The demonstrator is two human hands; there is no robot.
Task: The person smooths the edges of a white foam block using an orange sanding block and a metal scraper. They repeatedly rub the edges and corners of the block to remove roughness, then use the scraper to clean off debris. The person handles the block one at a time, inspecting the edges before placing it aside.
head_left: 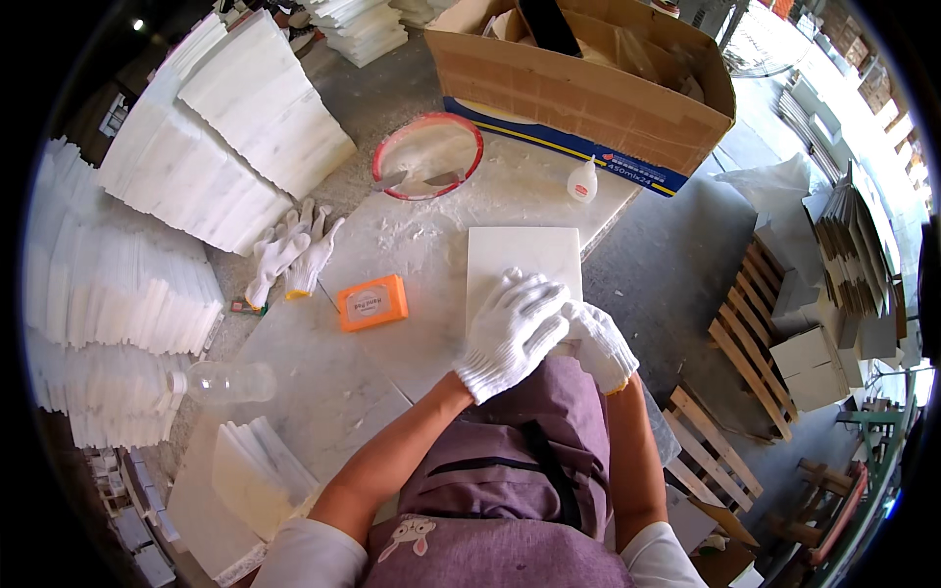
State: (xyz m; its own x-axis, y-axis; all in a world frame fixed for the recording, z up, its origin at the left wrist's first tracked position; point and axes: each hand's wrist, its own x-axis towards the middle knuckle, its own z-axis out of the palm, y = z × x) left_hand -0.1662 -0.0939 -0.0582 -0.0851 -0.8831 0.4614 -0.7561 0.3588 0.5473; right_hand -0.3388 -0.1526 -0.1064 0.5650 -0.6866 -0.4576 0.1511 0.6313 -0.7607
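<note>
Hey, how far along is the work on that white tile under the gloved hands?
Done, apparently: one white tile lies flat on the marble slab, with white smears across the slab. In hand: the left hand presses on the tile's near edge, crossed over the right hand. Left, probably: stacks of white tiles wait nearby; the glue bottle and red-rimmed dish stand untouched.

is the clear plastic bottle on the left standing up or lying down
Lying down. The clear plastic bottle rests on its side on the stone slab, its cap end pointing left.
</note>
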